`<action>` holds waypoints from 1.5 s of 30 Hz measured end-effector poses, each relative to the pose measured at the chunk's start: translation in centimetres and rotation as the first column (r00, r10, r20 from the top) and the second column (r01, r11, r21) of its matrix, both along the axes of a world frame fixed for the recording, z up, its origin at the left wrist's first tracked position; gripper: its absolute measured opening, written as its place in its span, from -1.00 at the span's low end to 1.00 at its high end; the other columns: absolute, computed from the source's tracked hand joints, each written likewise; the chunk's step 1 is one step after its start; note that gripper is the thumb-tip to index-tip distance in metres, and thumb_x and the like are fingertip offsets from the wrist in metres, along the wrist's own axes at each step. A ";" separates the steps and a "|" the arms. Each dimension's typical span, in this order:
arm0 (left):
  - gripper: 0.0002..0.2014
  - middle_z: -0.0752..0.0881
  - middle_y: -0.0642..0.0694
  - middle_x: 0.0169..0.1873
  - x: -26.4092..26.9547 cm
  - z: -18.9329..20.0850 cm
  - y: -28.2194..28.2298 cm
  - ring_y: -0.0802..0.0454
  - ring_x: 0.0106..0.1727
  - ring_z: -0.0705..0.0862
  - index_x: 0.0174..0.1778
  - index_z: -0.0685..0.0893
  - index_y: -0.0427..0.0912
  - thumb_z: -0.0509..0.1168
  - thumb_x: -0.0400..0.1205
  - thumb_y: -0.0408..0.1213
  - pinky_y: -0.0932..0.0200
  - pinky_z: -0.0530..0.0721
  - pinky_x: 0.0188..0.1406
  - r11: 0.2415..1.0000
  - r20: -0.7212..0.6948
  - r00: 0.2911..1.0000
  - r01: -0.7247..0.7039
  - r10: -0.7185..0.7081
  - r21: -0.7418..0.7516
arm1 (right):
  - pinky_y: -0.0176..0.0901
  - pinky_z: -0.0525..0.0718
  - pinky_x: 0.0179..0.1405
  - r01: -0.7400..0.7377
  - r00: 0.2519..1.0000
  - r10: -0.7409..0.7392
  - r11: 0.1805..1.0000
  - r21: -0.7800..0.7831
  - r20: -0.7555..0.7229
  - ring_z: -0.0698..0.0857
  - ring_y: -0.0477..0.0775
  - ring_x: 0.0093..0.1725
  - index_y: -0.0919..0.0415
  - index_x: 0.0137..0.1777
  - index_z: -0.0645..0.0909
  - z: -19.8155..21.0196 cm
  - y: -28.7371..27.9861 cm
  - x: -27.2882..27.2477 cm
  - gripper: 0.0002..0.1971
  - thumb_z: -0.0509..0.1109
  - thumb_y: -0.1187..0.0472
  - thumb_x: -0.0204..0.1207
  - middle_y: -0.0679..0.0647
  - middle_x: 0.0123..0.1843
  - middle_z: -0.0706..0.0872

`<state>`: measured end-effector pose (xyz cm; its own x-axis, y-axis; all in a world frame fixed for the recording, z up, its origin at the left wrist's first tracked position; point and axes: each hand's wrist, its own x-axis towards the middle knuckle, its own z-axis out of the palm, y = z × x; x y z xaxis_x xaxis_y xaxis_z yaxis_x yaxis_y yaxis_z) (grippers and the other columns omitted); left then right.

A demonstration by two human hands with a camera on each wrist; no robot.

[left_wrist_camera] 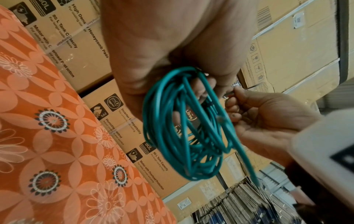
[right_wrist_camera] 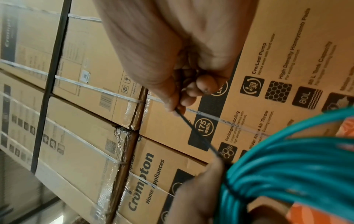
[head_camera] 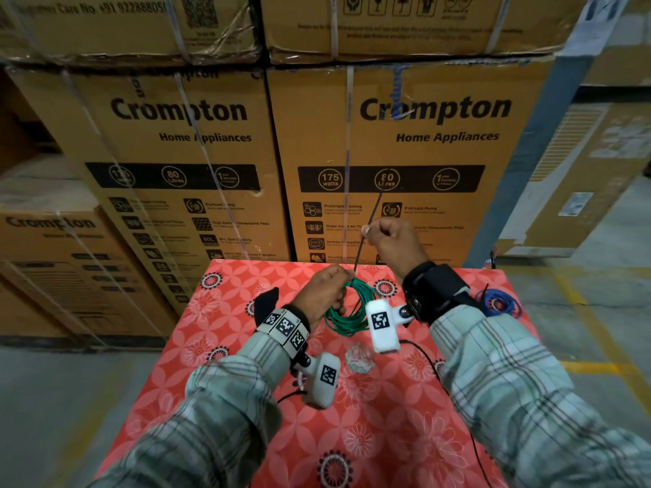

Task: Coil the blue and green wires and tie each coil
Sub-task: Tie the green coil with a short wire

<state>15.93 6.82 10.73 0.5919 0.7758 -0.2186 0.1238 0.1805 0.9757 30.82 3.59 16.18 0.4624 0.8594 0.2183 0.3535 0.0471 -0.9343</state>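
Observation:
My left hand (head_camera: 327, 290) grips the top of the green wire coil (head_camera: 347, 309) above the red flowered table (head_camera: 246, 346); the coil (left_wrist_camera: 184, 128) hangs below the fist. A thin black tie (head_camera: 368, 234) runs up from the coil, where it loops round the strands (right_wrist_camera: 232, 192). My right hand (head_camera: 387, 237) pinches that black tie (right_wrist_camera: 195, 131) between thumb and fingers and holds it taut, raised above the left hand. The blue wire coil (head_camera: 498, 304), with a black tie on it, lies on the table's right edge.
Stacked Crompton cardboard boxes (head_camera: 387, 153) stand close behind the table. A small crumpled clear wrapper (head_camera: 358, 357) lies on the cloth near me. A black cable (head_camera: 433, 375) trails from my right wrist camera across the table. Concrete floor (head_camera: 599, 311) lies to both sides.

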 end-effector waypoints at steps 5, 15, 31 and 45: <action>-0.80 0.34 -0.05 -0.55 -0.2 -0.7 -0.2 0.09 -0.63 0.29 -0.09 0.53 -0.15 0.16 0.75 -0.12 0.18 0.50 -0.50 0.998 0.017 1.000 0.018 -0.017 -0.059 | -0.05 0.49 -0.30 -0.070 0.997 0.073 0.995 -0.075 0.037 0.50 0.03 -0.34 0.09 -0.43 0.57 -1.0 -0.8 1.1 -0.67 0.35 0.16 0.61 0.36 -0.28 0.68; -0.79 0.37 -0.03 -0.53 0.9 -1.5 0.2 0.11 -0.61 0.33 -0.21 0.48 -0.16 0.19 0.74 -0.20 0.20 0.50 -0.51 0.996 -0.026 0.997 -0.065 0.066 0.062 | -0.09 0.57 -0.24 -0.059 0.998 0.059 0.998 0.028 0.029 0.55 -0.02 -0.33 0.33 -0.28 0.63 -0.9 -1.5 0.0 -0.77 0.32 0.28 0.60 0.02 -0.38 0.59; -0.96 0.51 0.04 -0.50 2.2 -2.6 0.1 0.08 -0.56 0.46 -0.03 0.59 -0.10 0.24 0.71 -0.27 0.13 0.56 -0.41 0.979 -0.020 1.000 -0.004 0.008 0.203 | -0.11 0.48 -0.26 -0.074 0.997 0.075 0.997 0.030 -0.036 0.48 0.03 -0.32 0.28 -0.29 0.58 -2.0 -2.8 1.9 -0.77 0.30 0.29 0.62 0.15 -0.32 0.54; -0.78 0.44 -0.06 -0.50 4.7 -3.0 -1.7 0.12 -0.60 0.40 0.15 0.55 -0.31 0.03 0.79 -0.32 0.19 0.50 -0.48 0.966 0.164 0.986 0.039 0.003 -0.256 | -0.27 0.53 -0.26 -0.029 0.995 0.022 0.997 -0.065 -0.098 0.56 -0.11 -0.30 0.12 0.01 0.66 -4.9 -5.4 5.0 -0.90 0.32 0.28 0.63 0.00 -0.23 0.63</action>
